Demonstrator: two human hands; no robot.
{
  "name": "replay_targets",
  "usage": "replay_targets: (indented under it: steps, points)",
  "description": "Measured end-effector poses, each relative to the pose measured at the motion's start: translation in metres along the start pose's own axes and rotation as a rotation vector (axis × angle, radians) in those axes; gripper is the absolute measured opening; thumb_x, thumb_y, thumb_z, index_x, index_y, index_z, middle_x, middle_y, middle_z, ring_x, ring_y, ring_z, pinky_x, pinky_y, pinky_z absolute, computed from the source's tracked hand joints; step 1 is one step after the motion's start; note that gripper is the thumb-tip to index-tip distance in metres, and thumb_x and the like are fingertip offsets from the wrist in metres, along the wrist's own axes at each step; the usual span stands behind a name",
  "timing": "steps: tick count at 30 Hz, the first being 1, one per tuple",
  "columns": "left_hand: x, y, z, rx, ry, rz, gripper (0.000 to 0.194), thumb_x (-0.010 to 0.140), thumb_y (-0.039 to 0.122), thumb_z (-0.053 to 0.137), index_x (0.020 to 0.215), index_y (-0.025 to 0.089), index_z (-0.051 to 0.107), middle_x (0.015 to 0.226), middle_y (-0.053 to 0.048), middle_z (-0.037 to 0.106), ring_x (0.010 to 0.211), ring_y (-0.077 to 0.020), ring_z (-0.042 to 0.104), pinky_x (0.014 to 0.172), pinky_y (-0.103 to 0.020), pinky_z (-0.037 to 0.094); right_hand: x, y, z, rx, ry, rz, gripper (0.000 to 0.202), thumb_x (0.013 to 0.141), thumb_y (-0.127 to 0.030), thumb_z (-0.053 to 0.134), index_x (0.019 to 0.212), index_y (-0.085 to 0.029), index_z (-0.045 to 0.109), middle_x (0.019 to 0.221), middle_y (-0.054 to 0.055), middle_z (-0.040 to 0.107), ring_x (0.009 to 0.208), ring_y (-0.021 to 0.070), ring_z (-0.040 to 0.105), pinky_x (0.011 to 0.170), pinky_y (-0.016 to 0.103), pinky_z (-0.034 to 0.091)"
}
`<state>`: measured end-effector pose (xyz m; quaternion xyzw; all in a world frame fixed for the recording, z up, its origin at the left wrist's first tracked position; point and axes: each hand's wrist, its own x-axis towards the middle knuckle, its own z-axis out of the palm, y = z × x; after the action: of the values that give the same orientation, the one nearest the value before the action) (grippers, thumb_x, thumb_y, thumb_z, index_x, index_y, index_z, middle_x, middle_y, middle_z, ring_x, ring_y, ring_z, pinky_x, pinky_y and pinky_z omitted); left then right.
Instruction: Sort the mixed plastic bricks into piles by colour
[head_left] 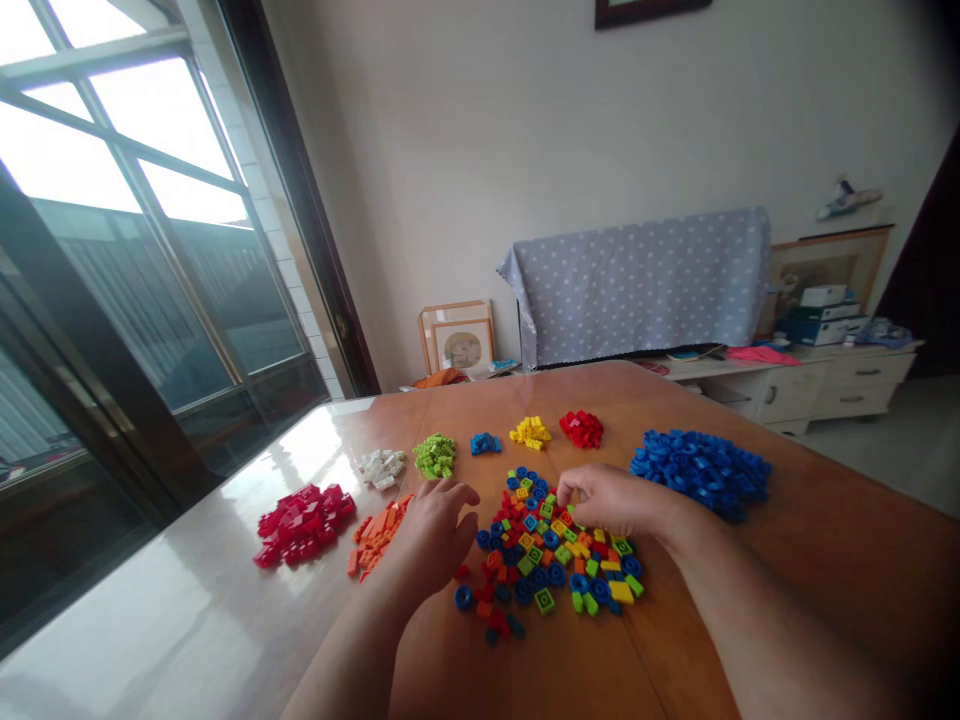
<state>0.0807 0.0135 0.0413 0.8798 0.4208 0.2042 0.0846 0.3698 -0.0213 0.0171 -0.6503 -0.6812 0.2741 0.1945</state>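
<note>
Left hand [437, 535] near orange bricks [375, 538]; right hand [611, 498] at mixed bricks [534, 553].

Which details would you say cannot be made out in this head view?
All in the head view:
Whether the right hand grips anything: its curled fingers hide it.
Part of the orange pile: behind the left hand.
Most of the dark frame: cut off by the top edge.
Any print on the boxes: too small.
</note>
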Motion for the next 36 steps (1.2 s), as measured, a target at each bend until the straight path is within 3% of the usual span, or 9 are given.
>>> replay_targets:
  steps: [7,14,18,22,25,27,32,36]
  points:
    - [0.000,0.009,-0.002,-0.029,-0.039,-0.001,0.022,0.089,0.023,0.051,0.102,0.025,0.068,0.109,-0.006,0.066,0.111,-0.0247,0.055,0.092,-0.034,0.044,-0.001,-0.004,0.000,-0.117,0.007,-0.002,0.027,0.063,-0.015,0.068,0.088,-0.024,0.072,0.077,-0.001,0.067,0.066,0.0136,0.056,0.053,0.021,0.030]
    - [-0.001,0.014,0.003,-0.065,-0.055,0.019,0.022,0.089,0.024,0.050,0.100,0.026,0.069,0.108,-0.005,0.067,0.112,-0.0240,0.055,0.095,-0.032,0.044,0.000,0.001,0.002,-0.108,-0.002,-0.027,0.012,0.066,-0.020,0.069,0.078,-0.021,0.070,0.068,-0.001,0.066,0.062,0.0135,0.055,0.051,0.022,0.030]
    - [0.000,0.019,0.004,-0.104,-0.012,0.027,0.021,0.089,0.026,0.052,0.105,0.026,0.067,0.109,-0.005,0.067,0.111,-0.0240,0.057,0.093,-0.033,0.045,-0.002,-0.006,0.001,0.140,-0.003,0.000,0.013,0.073,-0.030,0.066,0.079,-0.018,0.067,0.066,-0.001,0.063,0.057,0.0112,0.050,0.049,0.021,0.030]
    - [-0.001,0.030,0.006,-0.234,0.058,0.100,0.024,0.089,0.030,0.057,0.112,0.024,0.062,0.111,-0.006,0.067,0.106,-0.0219,0.061,0.093,-0.033,0.047,-0.011,-0.030,-0.003,0.551,-0.105,-0.021,0.021,0.079,-0.037,0.063,0.088,-0.018,0.064,0.064,-0.003,0.060,0.052,0.0081,0.045,0.048,0.020,0.028]
    - [-0.004,0.039,0.009,-0.331,0.087,0.134,0.034,0.086,0.035,0.064,0.117,0.023,0.056,0.107,-0.005,0.067,0.099,-0.0195,0.062,0.087,-0.031,0.049,-0.015,-0.044,-0.001,0.714,-0.162,-0.058,0.024,0.080,-0.039,0.065,0.090,-0.017,0.062,0.062,-0.004,0.056,0.049,0.0065,0.041,0.047,0.019,0.026]
    - [-0.005,0.043,0.011,-0.351,0.103,0.142,0.034,0.085,0.036,0.067,0.115,0.023,0.056,0.104,-0.005,0.067,0.095,-0.0190,0.063,0.083,-0.030,0.050,-0.015,-0.048,0.003,0.749,-0.187,-0.066,0.025,0.080,-0.040,0.065,0.090,-0.017,0.062,0.061,-0.005,0.055,0.049,0.0061,0.039,0.047,0.019,0.026]
    - [-0.005,0.045,0.012,-0.293,0.098,0.177,0.015,0.089,0.031,0.058,0.101,0.023,0.061,0.094,-0.005,0.066,0.088,-0.0174,0.063,0.077,-0.027,0.050,-0.014,-0.051,0.011,0.730,-0.266,-0.085,0.026,0.083,-0.042,0.064,0.089,-0.017,0.062,0.063,-0.003,0.057,0.051,0.0068,0.042,0.047,0.019,0.028]
    - [-0.004,0.039,0.007,-0.201,0.081,0.154,0.012,0.088,0.029,0.056,0.096,0.023,0.064,0.094,-0.005,0.066,0.086,-0.0174,0.063,0.075,-0.026,0.049,-0.013,-0.049,0.011,0.682,-0.246,-0.090,0.032,0.085,-0.045,0.064,0.101,-0.017,0.065,0.069,-0.002,0.060,0.053,0.0071,0.044,0.048,0.019,0.029]
